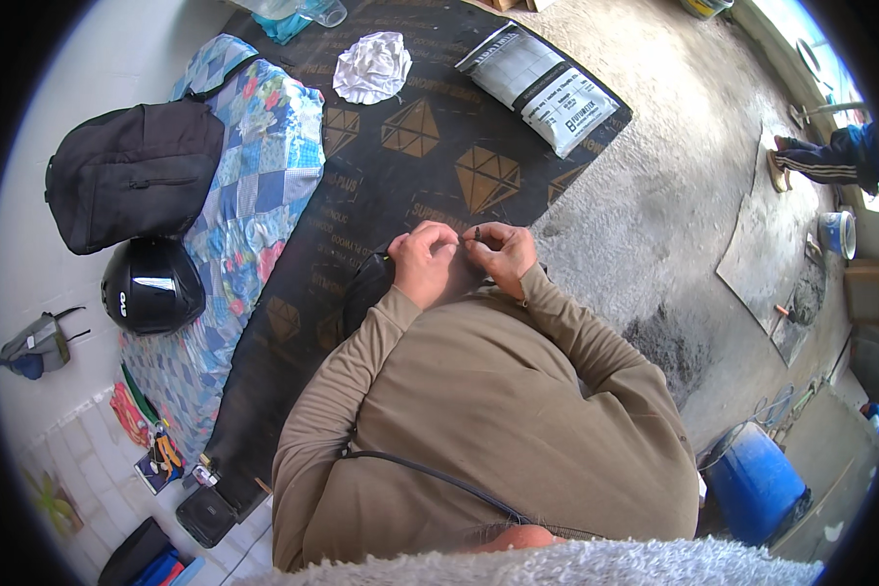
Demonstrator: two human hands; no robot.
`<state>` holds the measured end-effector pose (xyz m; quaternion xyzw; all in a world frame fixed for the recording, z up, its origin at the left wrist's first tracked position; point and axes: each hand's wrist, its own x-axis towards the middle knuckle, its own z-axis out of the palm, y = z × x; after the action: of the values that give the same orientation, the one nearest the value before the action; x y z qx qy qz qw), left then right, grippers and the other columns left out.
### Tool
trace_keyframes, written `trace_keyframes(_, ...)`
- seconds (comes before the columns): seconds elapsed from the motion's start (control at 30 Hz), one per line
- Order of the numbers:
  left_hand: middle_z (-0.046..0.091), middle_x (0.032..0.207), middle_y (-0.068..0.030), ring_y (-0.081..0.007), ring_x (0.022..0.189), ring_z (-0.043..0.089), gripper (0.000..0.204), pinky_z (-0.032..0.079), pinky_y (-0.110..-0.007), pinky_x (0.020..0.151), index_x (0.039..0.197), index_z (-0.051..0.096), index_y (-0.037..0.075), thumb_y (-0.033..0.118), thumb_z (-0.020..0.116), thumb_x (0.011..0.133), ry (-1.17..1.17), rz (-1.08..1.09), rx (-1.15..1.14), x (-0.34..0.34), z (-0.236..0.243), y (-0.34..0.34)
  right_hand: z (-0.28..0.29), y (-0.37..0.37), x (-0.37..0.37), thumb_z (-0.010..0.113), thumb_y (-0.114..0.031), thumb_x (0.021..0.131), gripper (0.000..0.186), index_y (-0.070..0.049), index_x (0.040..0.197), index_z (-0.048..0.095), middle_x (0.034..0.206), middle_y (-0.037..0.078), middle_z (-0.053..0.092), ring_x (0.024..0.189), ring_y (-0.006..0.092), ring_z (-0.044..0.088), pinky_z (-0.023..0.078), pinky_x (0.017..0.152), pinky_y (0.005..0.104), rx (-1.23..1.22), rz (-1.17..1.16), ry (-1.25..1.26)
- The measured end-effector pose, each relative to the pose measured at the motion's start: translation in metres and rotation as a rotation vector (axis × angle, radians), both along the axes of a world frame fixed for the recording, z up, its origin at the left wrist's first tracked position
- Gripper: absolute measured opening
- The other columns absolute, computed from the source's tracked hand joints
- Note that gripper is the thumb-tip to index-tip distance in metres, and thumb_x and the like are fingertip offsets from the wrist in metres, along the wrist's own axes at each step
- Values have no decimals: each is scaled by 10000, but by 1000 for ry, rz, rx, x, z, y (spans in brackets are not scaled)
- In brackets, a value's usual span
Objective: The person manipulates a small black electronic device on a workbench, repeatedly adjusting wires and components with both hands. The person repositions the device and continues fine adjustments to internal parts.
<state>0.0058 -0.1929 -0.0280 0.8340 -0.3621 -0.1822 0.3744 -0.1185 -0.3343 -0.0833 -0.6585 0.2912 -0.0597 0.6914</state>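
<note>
- Left hand: thumb and fingertips drawn together; I cannot tell whether they grip anything.
- Right hand, at the left's three o'clock: thumb and forefinger pinched on a tiny dark object, too small to identify, between the hands.
- Dark printed board: toward twelve.
- Crumpled white wad: eleven.
- Grey-and-white packet: one.
- Black helmet: nine.
- Blue barrel: four.

Beyond the left hand and right hand, a bundle lies left of a packet on the board, with a backpack and, just nearer, a helmet on the cloth at left and, on the floor at right, a bucket farther ahead than a drum.
</note>
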Motion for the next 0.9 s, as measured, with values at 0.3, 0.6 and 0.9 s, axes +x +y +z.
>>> trace_keyframes(0.3, 748, 980, -111, -272, 873, 711, 90, 533, -370, 815, 932, 738, 25, 95, 725, 876, -12, 31, 105, 0, 1, -4, 4, 1, 1, 758, -210, 904, 285, -25, 1116, 802, 1089, 175, 796, 1008, 269, 759, 589, 909, 381, -54, -11, 15)
trace_keyframes(0.6, 739, 957, -112, -280, 820, 705, 118, 538, -375, 776, 936, 734, 25, 135, 737, 895, -90, 8, 71, 0, 0, -3, 20, -7, 5, 770, -229, 890, 303, -20, 1106, 808, 1054, 174, 804, 976, 268, 771, 599, 883, 384, -12, 32, 86)
trace_keyframes(0.9, 753, 994, -130, -279, 849, 724, 125, 548, -374, 783, 945, 735, -1, 112, 735, 893, -91, 18, 35, -1, -3, -1, 11, -8, 5, 790, -148, 872, 222, 16, 1022, 792, 896, 99, 777, 818, 136, 709, 573, 744, 313, -138, 40, -33)
